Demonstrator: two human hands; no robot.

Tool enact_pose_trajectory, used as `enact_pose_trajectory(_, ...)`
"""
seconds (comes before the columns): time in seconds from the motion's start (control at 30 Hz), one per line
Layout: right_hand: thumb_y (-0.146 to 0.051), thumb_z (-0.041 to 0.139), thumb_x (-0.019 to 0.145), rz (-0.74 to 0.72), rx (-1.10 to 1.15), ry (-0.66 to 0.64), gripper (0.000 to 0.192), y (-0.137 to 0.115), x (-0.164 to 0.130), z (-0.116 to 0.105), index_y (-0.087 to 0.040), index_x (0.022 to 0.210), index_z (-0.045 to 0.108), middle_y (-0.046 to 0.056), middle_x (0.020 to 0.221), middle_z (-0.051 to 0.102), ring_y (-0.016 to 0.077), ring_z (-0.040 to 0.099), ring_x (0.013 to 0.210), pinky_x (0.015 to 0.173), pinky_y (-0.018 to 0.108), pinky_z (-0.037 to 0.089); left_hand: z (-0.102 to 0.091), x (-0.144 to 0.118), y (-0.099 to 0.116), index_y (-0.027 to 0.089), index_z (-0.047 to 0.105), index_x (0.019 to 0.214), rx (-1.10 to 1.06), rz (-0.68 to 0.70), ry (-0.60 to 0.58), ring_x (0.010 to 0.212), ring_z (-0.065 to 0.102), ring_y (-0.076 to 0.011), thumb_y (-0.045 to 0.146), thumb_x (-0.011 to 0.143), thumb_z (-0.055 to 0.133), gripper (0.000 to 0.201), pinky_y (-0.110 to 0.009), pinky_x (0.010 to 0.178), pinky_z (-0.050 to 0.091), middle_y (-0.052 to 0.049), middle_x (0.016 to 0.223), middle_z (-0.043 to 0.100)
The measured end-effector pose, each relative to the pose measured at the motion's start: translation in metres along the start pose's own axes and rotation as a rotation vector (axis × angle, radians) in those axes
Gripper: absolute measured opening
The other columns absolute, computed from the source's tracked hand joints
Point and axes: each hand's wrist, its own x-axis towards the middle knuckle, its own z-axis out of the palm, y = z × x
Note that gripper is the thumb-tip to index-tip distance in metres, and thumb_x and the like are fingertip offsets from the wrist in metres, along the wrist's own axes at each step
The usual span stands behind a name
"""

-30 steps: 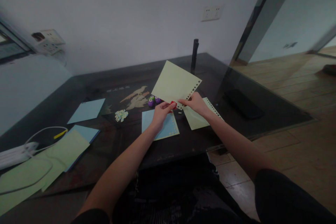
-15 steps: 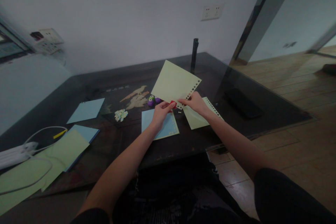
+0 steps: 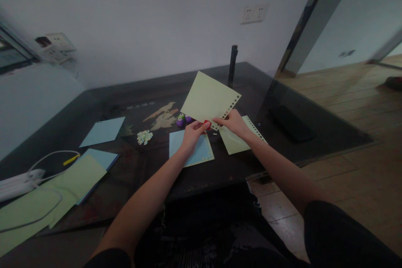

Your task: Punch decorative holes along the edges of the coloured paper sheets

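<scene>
My left hand (image 3: 194,132) is closed around a small red craft punch (image 3: 207,124), its thumb on top. The near corner of a pale yellow-green paper sheet (image 3: 210,96) meets the punch. My right hand (image 3: 234,122) pinches that sheet along its right edge, where a row of punched holes runs. Below my left hand lies a light blue sheet (image 3: 201,153) with a pale punched border. Another yellow-green sheet (image 3: 234,144) with a holed edge lies under my right wrist. A tiny paper cutout (image 3: 215,134) rests on the table between the hands.
Purple and green punches (image 3: 181,120) stand behind my left hand. A heap of small paper cutouts (image 3: 145,137) sits left of it. Farther left are a blue sheet (image 3: 103,131), stacked papers (image 3: 91,171) and a white power strip (image 3: 20,186) with cable. A dark flat object (image 3: 290,123) lies right.
Almost nothing differs. Both hands, the red punch and the held sheet keep the same position; only the camera view has shifted very slightly.
</scene>
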Motion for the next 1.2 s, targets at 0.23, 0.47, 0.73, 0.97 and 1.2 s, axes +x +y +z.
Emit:
enact_pose_trajectory(0.23,-0.03,0.066,0.073,0.035,-0.012,-0.007,0.019,-0.007,-0.001,-0.001,-0.011,0.075,0.068,0.01,0.068,0.069,0.018,0.063,0.061,0.059,0.029,0.05,0.001,0.001,-0.001,0.015,0.069,0.076,-0.008,-0.003,0.018,0.073,0.062,-0.0171,0.044,0.063,0.077,0.032,-0.027,0.067,0.044,-0.006,0.076,0.069)
enact_pose_trajectory(0.47,-0.03,0.067,0.073,0.024,0.015,-0.01,0.019,-0.005,-0.002,-0.001,-0.011,0.078,0.068,0.009,0.07,0.069,0.0179,0.063,0.061,0.06,0.03,0.051,0.001,0.0,0.0,0.015,0.068,0.075,-0.008,0.026,0.02,0.073,0.062,-0.0171,0.044,0.063,0.076,0.032,-0.028,0.067,0.044,-0.006,0.076,0.069)
enact_pose_trajectory(0.73,-0.032,0.067,0.072,0.016,0.014,-0.002,0.02,-0.008,-0.002,-0.001,-0.012,0.077,0.067,0.008,0.068,0.069,0.0177,0.063,0.061,0.06,0.03,0.051,0.004,0.0,0.001,0.014,0.068,0.073,-0.024,0.041,0.03,0.073,0.063,-0.0179,0.044,0.061,0.077,0.033,-0.031,0.073,0.046,-0.006,0.075,0.069)
enact_pose_trajectory(0.97,-0.028,0.067,0.073,0.037,-0.013,0.011,0.017,-0.008,-0.003,-0.001,-0.01,0.072,0.068,0.009,0.065,0.068,0.0187,0.064,0.059,0.057,0.028,0.05,0.005,0.0,0.0,0.013,0.069,0.074,-0.089,0.04,0.023,0.071,0.064,-0.0175,0.041,0.061,0.079,0.033,-0.034,0.077,0.048,-0.006,0.074,0.07)
enact_pose_trajectory(1.2,-0.027,0.068,0.072,0.076,-0.033,0.007,0.017,-0.014,-0.004,-0.001,-0.01,0.074,0.069,0.008,0.064,0.069,0.0172,0.065,0.058,0.055,0.025,0.051,0.005,0.001,-0.002,0.012,0.068,0.074,-0.058,0.049,0.032,0.07,0.063,-0.0162,0.044,0.062,0.077,0.035,-0.031,0.076,0.048,-0.005,0.072,0.069)
